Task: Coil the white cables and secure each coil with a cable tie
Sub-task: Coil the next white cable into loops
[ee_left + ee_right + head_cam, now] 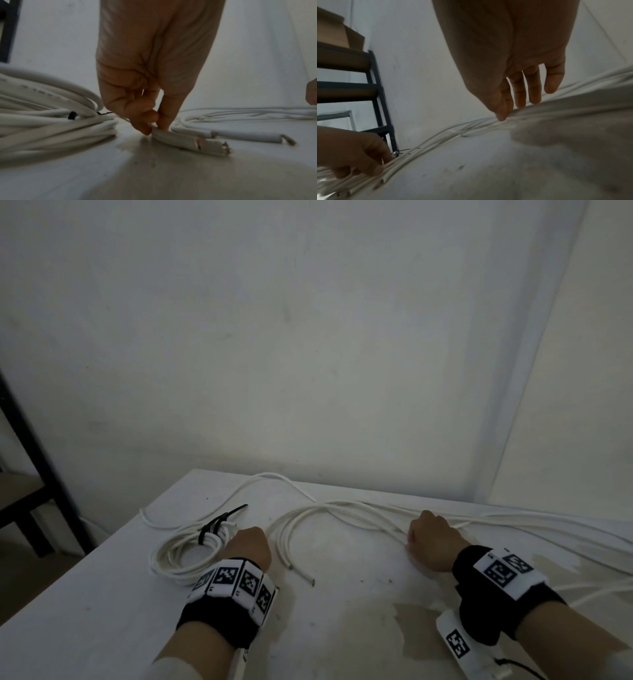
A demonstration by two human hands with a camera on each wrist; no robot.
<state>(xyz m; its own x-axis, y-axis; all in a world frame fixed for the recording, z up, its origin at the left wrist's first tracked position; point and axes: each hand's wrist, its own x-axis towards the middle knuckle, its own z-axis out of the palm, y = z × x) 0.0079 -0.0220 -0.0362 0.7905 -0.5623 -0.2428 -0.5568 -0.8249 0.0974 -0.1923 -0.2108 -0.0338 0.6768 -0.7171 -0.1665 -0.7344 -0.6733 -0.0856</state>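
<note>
The white tabletop [102, 604] holds the loose cables [359, 510] – several long white strands, too tangled to count. One finished coil [181, 556] lies at the left, tied with one black cable tie [219, 523]. The left hand [145, 81] pinches a cut cable end [188, 140], likely to start a new coil. The right hand [513, 67] has straight fingers – its grip holds nothing, only touching strands.

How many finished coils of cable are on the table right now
1. The finished coil lies at the table's left side, bound by a black cable tie, beside the left hand. The loose cables stretching right are not yet coiled.
</note>
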